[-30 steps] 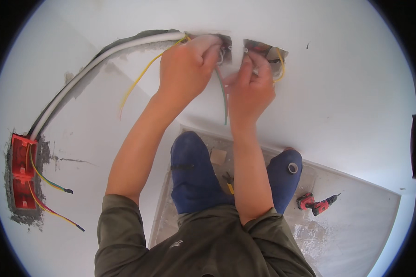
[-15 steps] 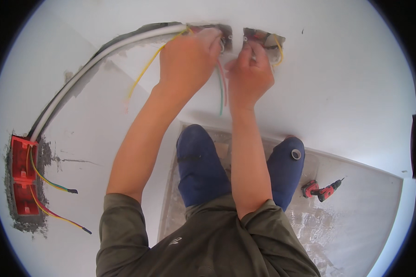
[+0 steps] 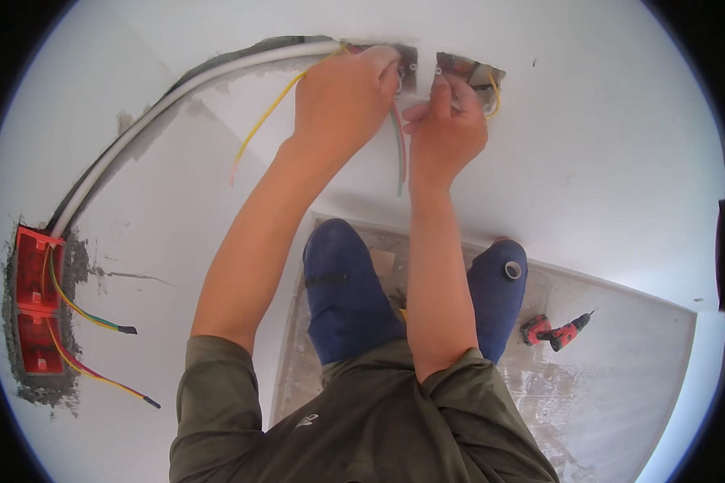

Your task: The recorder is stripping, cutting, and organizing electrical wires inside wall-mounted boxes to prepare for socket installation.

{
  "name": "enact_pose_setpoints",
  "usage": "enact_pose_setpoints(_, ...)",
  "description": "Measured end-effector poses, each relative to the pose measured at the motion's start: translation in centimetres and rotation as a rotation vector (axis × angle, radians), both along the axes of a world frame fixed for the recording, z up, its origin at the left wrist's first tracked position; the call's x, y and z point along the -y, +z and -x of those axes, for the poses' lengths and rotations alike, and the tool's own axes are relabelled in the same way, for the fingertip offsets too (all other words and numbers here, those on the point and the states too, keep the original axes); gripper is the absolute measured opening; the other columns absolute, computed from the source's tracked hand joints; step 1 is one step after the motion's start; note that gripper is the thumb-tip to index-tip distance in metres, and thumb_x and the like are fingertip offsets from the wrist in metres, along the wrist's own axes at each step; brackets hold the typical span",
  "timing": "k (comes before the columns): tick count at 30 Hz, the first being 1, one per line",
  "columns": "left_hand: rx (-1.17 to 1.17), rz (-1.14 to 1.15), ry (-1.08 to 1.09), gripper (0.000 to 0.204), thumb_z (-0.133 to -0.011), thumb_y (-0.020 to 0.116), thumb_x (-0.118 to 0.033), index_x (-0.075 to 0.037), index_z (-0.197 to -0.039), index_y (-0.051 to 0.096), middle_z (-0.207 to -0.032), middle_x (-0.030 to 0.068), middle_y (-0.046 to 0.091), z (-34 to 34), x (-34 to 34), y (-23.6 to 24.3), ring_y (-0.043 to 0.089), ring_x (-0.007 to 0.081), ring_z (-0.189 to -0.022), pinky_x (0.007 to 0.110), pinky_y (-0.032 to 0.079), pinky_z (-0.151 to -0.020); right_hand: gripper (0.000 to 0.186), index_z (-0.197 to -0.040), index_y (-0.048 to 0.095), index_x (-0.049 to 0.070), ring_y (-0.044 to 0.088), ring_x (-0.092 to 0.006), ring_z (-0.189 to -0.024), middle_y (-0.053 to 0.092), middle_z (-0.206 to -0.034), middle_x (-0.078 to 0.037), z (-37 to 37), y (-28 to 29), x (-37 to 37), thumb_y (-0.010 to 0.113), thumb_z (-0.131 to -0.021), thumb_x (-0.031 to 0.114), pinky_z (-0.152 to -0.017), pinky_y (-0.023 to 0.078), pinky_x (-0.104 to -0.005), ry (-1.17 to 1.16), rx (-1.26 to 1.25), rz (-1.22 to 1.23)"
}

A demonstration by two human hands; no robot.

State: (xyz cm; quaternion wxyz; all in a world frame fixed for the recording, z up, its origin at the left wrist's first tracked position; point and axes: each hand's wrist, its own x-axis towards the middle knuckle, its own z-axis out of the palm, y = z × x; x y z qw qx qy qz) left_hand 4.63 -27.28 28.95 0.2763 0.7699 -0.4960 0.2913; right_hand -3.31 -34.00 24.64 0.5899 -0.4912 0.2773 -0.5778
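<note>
My left hand [image 3: 348,92] is closed at a wall box [image 3: 409,66] set in a cut-out, its fingertips hidden behind the knuckles. A green wire [image 3: 400,165] and a red wire [image 3: 403,137] dangle just below it, while a yellow wire [image 3: 263,122] curves down on its left. My right hand [image 3: 449,133] reaches up to the lower edge of a second cut-out box [image 3: 461,64], fingers bent together. Whatever either hand pinches is too small or covered to make out. Another yellow wire [image 3: 497,92] loops out at that box's right side.
White conduit [image 3: 193,84] bends along a wall groove toward two red junction boxes [image 3: 40,278] with taped wire bundles [image 3: 97,320]. A red-black cordless drill [image 3: 554,331] lies on the dusty floor. A roll of tape [image 3: 514,270] rests on my right knee.
The view has shifted slightly, so both hands and boxes appear a little further right. The hanging red and green wires have swung closer together. Both hands stay at the same boxes.
</note>
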Motion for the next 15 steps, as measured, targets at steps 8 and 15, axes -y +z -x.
enact_pose_setpoints(8,0.019,-0.013,0.019,0.02,-0.093,0.062,-0.024,-0.015,-0.106,0.075,-0.088,0.0099,0.074,0.4,-0.1,0.0,0.069,0.0321,-0.077,0.04,0.054,-0.068,0.023,-0.1,0.068,-0.001,0.053,-0.0113,-0.041,0.064,-0.054,-0.007,-0.2,-0.2,0.4,0.056,-0.096,0.018,-0.045,0.041,-0.0269,-0.02,-0.025,-0.005)
enact_pose_setpoints(15,0.073,-0.035,0.07,0.02,-0.093,0.062,-0.023,-0.014,-0.106,0.074,-0.082,0.0112,0.072,0.6,0.7,-0.1,0.069,0.0328,-0.075,0.04,0.054,-0.067,0.023,-0.101,0.066,-0.003,0.054,-0.0112,-0.042,0.065,-0.057,-0.008,-0.2,0.1,0.0,0.057,-0.096,0.017,-0.045,0.042,-0.0254,-0.029,0.036,-0.062)
